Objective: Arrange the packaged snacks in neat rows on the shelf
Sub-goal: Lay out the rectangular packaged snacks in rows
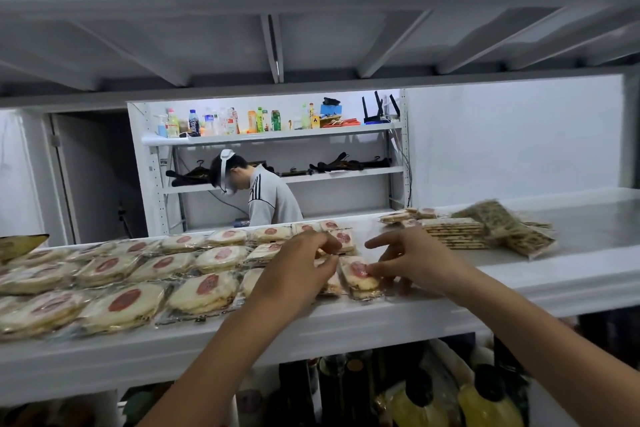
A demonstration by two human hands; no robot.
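Fingers [375, 269] of the right hand [419, 260] pinch the right edge of a round snack packet [358, 276], thumb on top, the index finger lifted clear. Fingers [325, 246] of the left hand [298, 270] are curled, tips together, and appear to pinch the film of the neighbouring packet [330, 286] just beside it. Holding the edges probably lets each packet be slid and squared without crushing the contents.

Both packets lie at the right end of the front row on the white shelf [346, 319]. To the left, the snack rows [207, 288] run flat and side by side, labels up, some overlapping; the step in hand looks like extending these rows rightward.

Further right and back, well apart from the hands, a cracker stack [453, 232] sits against loose speckled packets [502, 222], not yet laid out.

Beyond the shelf, a person [270, 198] bends before a rear rack [277, 133] carrying bottles.
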